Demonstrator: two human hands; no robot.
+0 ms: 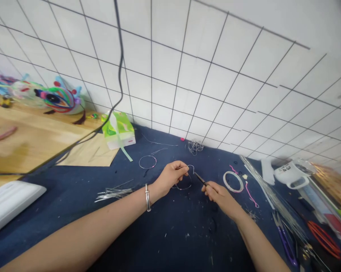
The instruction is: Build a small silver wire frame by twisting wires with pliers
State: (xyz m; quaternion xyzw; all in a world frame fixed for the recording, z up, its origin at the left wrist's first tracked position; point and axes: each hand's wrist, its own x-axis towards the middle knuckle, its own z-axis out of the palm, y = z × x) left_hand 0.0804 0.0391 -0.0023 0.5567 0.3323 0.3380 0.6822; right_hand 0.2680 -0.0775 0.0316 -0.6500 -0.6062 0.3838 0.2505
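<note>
My left hand (173,176), with a silver bangle on the wrist, pinches a thin wire (191,166) that curves up and over to the right. In my right hand (218,193) is a pair of pliers (200,178), its slim dark jaws pointing up and left at the wire's free end. Whether the jaws touch the wire I cannot tell. Below the left fingers, a thin wire ring (184,189) shows against the dark blue cloth (170,230). A second wire ring (147,162) with pinkish bits lies to the left.
Cut wires (113,193) lie left of my forearm. A tissue pack (119,132) and a tangled wire bundle (195,146) sit near the tiled wall. To the right are a white coil (233,181), long wires (269,189), purple-handled pliers (285,240) and a white mug (290,174). A black cable (120,71) hangs down.
</note>
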